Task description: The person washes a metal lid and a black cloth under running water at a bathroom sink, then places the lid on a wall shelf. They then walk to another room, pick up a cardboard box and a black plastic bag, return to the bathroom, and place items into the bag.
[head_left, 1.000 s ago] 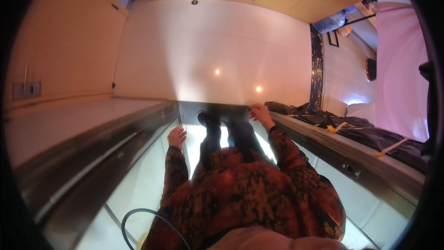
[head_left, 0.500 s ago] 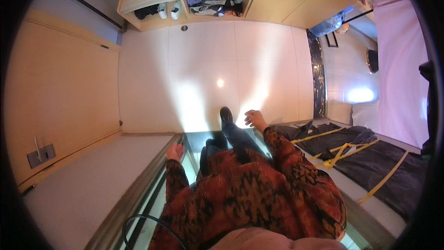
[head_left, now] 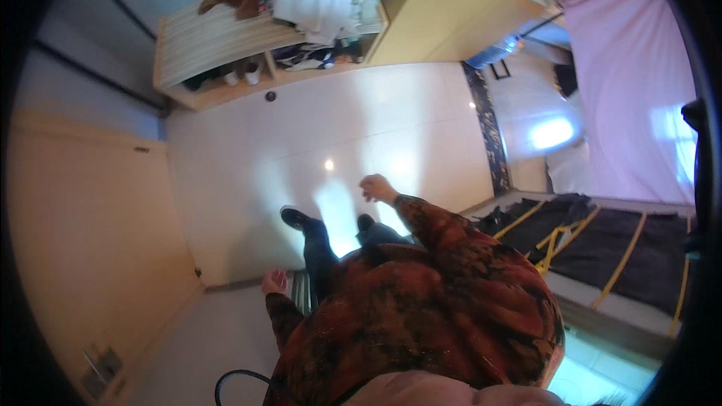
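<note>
Past my waist, my right hand [head_left: 377,189] hangs over the pale tiled floor [head_left: 248,173], fingers loosely bent and a little apart, nothing seen in them. Low by my left side is my left hand [head_left: 275,282], its fingers slightly apart and somewhat blurred; no held object shows. It is nearest the doorway edge and the threshold strip [head_left: 301,291]. Patterned red and dark sleeves cover both arms. One dark shoe [head_left: 294,217] is set forward on the tiles, the other partly hidden below my right hand.
A wooden door [head_left: 90,240] with a metal handle stands at left. Ahead is a low shoe bench [head_left: 218,41] piled with clothes, beside a wooden cabinet [head_left: 459,19]. On the right are a pink curtain [head_left: 632,90] and a dark strapped cover [head_left: 602,248] on the wall.
I have stepped forward through the doorway, my left foot now ahead. The view has turned, and the bench has shifted leftward. My left hand has moved off the door frame's edge.
</note>
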`<action>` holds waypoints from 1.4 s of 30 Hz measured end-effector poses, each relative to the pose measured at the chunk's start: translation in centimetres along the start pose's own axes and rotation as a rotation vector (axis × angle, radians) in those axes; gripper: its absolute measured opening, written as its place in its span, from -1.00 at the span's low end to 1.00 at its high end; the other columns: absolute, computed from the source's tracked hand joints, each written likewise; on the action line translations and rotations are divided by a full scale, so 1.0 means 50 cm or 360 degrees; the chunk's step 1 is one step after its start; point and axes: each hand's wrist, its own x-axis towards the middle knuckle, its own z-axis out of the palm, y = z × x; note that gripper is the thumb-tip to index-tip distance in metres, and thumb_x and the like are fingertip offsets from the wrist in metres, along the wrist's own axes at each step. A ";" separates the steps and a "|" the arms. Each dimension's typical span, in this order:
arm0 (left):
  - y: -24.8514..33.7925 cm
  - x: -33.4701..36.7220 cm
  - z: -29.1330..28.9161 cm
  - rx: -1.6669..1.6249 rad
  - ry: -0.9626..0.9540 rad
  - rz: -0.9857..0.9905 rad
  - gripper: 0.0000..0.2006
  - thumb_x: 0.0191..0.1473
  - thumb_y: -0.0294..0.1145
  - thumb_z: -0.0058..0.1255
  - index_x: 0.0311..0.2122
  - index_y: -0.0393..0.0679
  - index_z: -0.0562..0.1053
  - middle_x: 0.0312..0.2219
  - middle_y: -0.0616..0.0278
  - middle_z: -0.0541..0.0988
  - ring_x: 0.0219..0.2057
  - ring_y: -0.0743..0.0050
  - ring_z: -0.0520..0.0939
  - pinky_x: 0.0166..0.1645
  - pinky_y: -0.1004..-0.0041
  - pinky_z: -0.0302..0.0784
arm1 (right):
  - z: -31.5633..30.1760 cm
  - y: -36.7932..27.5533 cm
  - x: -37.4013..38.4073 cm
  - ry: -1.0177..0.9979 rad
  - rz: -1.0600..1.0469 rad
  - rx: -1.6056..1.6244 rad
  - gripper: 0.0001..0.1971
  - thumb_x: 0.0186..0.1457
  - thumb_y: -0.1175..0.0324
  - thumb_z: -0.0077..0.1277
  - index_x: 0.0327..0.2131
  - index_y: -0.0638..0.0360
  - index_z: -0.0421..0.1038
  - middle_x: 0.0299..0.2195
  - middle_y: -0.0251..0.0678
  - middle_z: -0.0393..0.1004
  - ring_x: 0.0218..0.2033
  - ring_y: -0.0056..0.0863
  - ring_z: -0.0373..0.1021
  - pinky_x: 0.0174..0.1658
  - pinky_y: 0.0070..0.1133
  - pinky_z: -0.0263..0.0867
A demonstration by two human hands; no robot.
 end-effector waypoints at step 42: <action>0.822 0.294 0.750 0.1750 -0.0342 0.0182 -0.82 0.04 -0.24 -0.12 -0.29 -0.08 0.35 -0.47 0.29 0.49 -0.54 0.48 0.56 -0.55 0.52 0.44 | 0.179 -0.341 0.345 0.0464 0.0554 0.0950 -0.76 0.04 0.47 -0.26 -0.22 0.33 0.32 -0.55 -0.28 0.41 -0.62 -0.58 0.39 -0.61 -0.73 0.25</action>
